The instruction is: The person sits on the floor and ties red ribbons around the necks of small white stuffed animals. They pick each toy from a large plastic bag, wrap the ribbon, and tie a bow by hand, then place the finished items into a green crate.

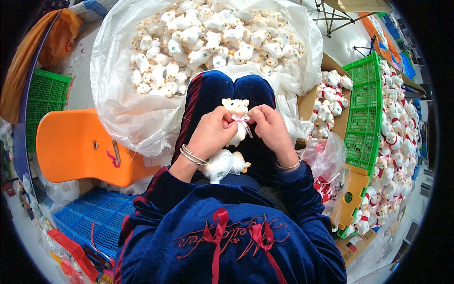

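Note:
Above my lap, a small white plush animal (235, 106) with little ears is upright between my hands, facing me. A pale pink ribbon (242, 119) is tied in a bow at its neck, with tails hanging down its front. My left hand (211, 130) is closed on the toy's side at the neck, thumb on the bow. My right hand (273, 127) pinches at the bow's right side, its fingertips closed on the ribbon. A second white plush toy (221, 166) lies on its side on my lap, below my left wrist.
Ahead, a big translucent plastic sack (112, 61) holds a heap of white plush toys (213, 38). An orange chair (78, 146) with scissors (116, 150) stands left, above a blue crate (101, 215). At right are a cardboard box (306, 105), green crate (363, 118) and more toys (395, 137).

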Action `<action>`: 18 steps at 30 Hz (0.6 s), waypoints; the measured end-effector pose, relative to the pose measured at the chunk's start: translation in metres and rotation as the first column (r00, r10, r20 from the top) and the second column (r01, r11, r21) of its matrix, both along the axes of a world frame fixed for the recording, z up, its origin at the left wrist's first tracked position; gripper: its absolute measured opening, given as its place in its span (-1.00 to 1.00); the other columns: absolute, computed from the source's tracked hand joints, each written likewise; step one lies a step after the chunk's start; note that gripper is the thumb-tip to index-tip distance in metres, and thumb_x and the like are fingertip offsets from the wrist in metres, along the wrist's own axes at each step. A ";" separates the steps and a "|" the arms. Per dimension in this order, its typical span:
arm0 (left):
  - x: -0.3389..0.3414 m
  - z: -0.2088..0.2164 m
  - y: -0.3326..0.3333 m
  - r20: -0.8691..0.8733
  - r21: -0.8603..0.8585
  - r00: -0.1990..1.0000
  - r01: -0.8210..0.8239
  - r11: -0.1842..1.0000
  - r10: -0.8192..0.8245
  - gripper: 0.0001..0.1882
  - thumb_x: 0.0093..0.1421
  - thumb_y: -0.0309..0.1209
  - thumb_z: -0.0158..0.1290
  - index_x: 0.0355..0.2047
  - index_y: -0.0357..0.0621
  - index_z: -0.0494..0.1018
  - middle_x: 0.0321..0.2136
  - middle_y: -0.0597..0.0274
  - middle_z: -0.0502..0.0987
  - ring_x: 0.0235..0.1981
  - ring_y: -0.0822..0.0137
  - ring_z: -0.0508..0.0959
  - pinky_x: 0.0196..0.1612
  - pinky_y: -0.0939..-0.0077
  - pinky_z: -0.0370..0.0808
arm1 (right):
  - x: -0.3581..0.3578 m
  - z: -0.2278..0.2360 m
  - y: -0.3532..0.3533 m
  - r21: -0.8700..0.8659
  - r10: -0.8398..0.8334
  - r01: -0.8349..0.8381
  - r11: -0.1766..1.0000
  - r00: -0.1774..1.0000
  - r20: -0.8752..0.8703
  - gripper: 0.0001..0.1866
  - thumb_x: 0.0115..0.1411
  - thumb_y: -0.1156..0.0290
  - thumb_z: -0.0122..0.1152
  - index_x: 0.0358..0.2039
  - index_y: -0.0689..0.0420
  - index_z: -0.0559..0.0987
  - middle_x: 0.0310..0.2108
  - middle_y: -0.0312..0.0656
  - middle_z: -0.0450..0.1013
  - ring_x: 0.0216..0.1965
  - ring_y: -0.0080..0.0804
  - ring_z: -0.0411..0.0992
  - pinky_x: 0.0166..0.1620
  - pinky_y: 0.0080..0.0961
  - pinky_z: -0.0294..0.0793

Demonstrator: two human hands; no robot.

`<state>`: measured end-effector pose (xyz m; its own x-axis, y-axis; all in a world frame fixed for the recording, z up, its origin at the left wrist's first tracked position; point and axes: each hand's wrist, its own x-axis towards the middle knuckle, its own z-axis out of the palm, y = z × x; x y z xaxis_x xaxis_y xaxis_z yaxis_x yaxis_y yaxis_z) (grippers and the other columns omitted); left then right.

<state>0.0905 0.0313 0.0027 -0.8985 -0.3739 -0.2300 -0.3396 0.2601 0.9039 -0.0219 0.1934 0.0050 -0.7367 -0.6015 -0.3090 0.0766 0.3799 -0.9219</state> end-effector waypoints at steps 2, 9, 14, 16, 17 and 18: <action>0.003 -0.004 0.000 -0.050 -0.006 0.999 -0.016 1.000 0.015 -0.70 0.22 -0.26 0.22 -0.39 -0.30 0.50 -0.55 0.08 0.58 -0.52 0.27 0.61 -0.39 0.36 0.53 | -0.001 0.017 0.003 0.036 0.005 -0.008 0.999 0.996 0.094 -0.73 0.42 0.33 0.11 -0.25 0.30 0.59 -0.47 -0.24 0.54 -0.50 -0.59 0.43 -0.41 -0.55 0.43; -0.004 0.001 0.004 -0.012 -0.054 0.998 -0.054 0.997 0.054 -0.67 0.27 -0.20 0.19 -0.41 -0.28 0.52 -0.61 0.04 0.58 -0.57 0.15 0.63 -0.46 0.31 0.51 | 0.009 0.015 0.007 -0.012 0.050 -0.051 0.999 0.997 -0.050 -0.82 0.38 0.44 0.17 -0.14 0.29 0.60 -0.39 -0.24 0.57 -0.43 -0.64 0.48 -0.36 -0.63 0.48; 0.000 -0.008 0.006 -0.096 -0.075 0.992 -0.088 0.993 0.081 -0.70 0.33 -0.25 0.11 -0.40 -0.25 0.52 -0.60 -0.02 0.57 -0.56 0.05 0.63 -0.48 0.21 0.49 | 0.008 0.009 0.003 -0.082 0.075 -0.075 0.994 0.997 -0.005 -0.87 0.32 0.50 0.26 -0.16 0.27 0.60 -0.40 -0.30 0.56 -0.43 -0.67 0.46 -0.36 -0.66 0.46; 0.000 -0.004 0.006 -0.106 -0.065 0.991 -0.085 0.994 0.078 -0.71 0.34 -0.26 0.09 -0.40 -0.25 0.51 -0.59 -0.04 0.57 -0.55 0.02 0.63 -0.47 0.18 0.49 | 0.006 0.002 0.005 -0.086 0.066 -0.066 0.994 0.998 -0.001 -0.88 0.32 0.48 0.26 -0.20 0.27 0.60 -0.42 -0.32 0.54 -0.45 -0.69 0.44 -0.39 -0.66 0.44; 0.000 -0.003 0.006 -0.111 -0.061 0.991 -0.083 0.995 0.076 -0.71 0.34 -0.27 0.08 -0.40 -0.25 0.51 -0.58 -0.05 0.58 -0.54 0.01 0.63 -0.47 0.17 0.49 | 0.005 0.000 0.006 -0.087 0.062 -0.062 0.994 0.998 0.001 -0.88 0.33 0.48 0.27 -0.22 0.28 0.59 -0.43 -0.33 0.54 -0.46 -0.69 0.43 -0.40 -0.66 0.42; 0.000 -0.003 0.007 -0.109 -0.069 0.991 -0.085 0.994 0.077 -0.71 0.35 -0.27 0.07 -0.40 -0.25 0.51 -0.58 -0.05 0.58 -0.54 0.00 0.63 -0.47 0.17 0.49 | 0.005 0.000 0.005 -0.095 0.047 -0.045 0.994 0.999 0.020 -0.88 0.33 0.47 0.26 -0.23 0.28 0.59 -0.44 -0.34 0.53 -0.47 -0.70 0.41 -0.41 -0.67 0.41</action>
<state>0.0903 0.0385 -0.0007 -0.8826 -0.4584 -0.1039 -0.2651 0.3029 0.9154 -0.0170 0.1987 0.0045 -0.7013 -0.6617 -0.2652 0.0819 0.2948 -0.9520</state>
